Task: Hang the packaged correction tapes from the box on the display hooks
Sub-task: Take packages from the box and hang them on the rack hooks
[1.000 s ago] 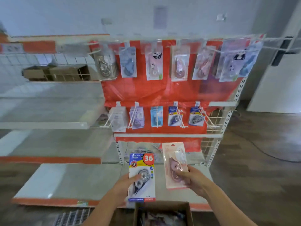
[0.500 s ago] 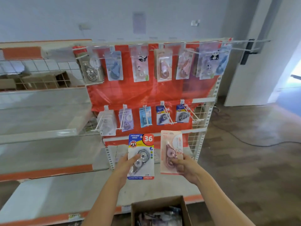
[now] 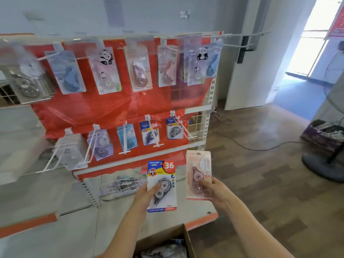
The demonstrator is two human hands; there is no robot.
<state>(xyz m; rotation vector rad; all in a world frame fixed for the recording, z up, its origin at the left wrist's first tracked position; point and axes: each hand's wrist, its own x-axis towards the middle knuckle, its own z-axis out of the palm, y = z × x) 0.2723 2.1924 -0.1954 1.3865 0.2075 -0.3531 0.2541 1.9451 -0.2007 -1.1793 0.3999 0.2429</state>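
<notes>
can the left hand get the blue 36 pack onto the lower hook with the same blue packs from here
Probably yes. The left hand holds the blue pack upright below the lower row, and the matching hook juts forward with its tip bare. Nothing lies between them; the right hand with its pink pack stays off to the side.

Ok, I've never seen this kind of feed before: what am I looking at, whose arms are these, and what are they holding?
There is no machine, only a person wearing a head camera that looks forward and down. The left hand holds a blue and yellow correction tape pack; the right hand holds a pink pack. Ahead stands a red display rack with two rows of hooks, most carrying packs. The open cardboard box sits at the bottom edge.
</notes>
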